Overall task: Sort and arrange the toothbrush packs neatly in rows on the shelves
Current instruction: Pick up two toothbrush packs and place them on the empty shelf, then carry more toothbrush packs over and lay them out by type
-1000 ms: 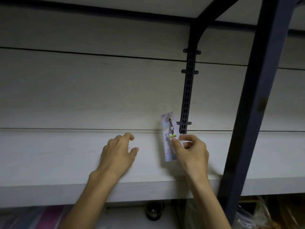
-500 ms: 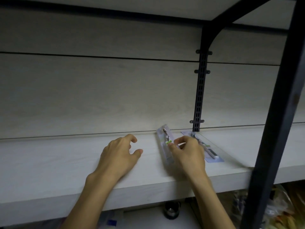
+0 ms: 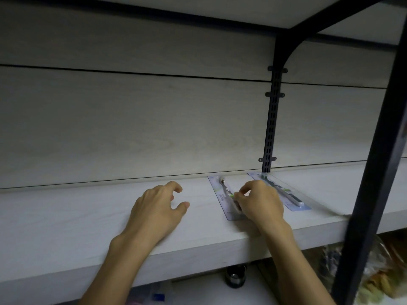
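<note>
Right hand (image 3: 259,203) pinches the near toothbrush pack (image 3: 222,194), long axis front-to-back on the shelf (image 3: 66,219); left hand (image 3: 158,208), loosely curled, holds nothing.

Two toothbrush packs lie flat on a pale wooden shelf (image 3: 66,216), side by side and apart, their far ends near the back wall. The right hand (image 3: 259,201) pinches the left pack (image 3: 221,190) at its middle. The right pack (image 3: 284,192) lies just beside that hand. The left hand (image 3: 157,211) rests on the shelf, fingers loosely curled, holding nothing. A black post (image 3: 378,150) stands at the right.
</note>
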Motion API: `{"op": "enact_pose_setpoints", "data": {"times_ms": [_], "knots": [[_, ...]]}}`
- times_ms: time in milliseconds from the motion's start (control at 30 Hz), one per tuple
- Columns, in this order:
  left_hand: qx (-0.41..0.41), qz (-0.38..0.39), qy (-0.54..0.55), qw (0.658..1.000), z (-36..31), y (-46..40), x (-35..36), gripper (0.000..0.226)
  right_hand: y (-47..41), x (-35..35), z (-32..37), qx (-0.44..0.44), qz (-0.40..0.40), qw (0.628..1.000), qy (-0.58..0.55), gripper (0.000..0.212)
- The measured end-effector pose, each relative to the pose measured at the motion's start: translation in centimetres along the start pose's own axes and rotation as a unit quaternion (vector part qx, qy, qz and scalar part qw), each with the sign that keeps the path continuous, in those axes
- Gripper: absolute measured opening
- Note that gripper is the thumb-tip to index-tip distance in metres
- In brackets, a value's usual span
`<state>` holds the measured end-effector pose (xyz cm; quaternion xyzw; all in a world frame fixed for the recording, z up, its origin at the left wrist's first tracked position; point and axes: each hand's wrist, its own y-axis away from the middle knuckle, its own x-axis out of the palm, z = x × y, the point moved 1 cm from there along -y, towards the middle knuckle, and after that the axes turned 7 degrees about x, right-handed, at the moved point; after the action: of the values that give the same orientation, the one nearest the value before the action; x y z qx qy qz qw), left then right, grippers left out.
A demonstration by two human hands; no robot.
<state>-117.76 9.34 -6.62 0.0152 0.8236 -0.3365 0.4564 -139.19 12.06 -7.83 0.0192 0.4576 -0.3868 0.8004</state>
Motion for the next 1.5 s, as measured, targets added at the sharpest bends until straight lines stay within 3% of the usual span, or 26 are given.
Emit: {"op": "enact_pose_setpoints", "data": {"times_ms": [300, 600, 900, 1300, 1500], "knots": [[-0.001, -0.014, -0.018, 1.0, -1.8, 0.7, -0.5, 0.035, 0.9, -2.1, 1.1, -0.147, -0.084, 0.985, -0.02, 0.026], [-0.024, -0.078, -0.067, 0.994, -5.2, 3.0, -2.5, 0.035, 1.8, -5.9, 2.8, -0.282, -0.041, 0.958, -0.039, 0.032], [-0.124, -0.123, -0.173, 0.969, -3.9, 11.7, -6.1, 0.033, 9.1, -3.7, 5.8, -0.414, 0.046, 0.904, -0.101, 0.035], [-0.172, -0.136, -0.237, 0.946, 1.6, 19.7, -14.2, 0.034, 20.9, -1.0, 11.6, -0.445, 0.174, 0.866, -0.146, 0.036], [-0.203, -0.139, -0.249, 0.937, 7.3, 25.9, -20.1, 0.035, 29.5, 0.5, 17.5, -0.453, 0.169, 0.858, -0.173, 0.035]]}}
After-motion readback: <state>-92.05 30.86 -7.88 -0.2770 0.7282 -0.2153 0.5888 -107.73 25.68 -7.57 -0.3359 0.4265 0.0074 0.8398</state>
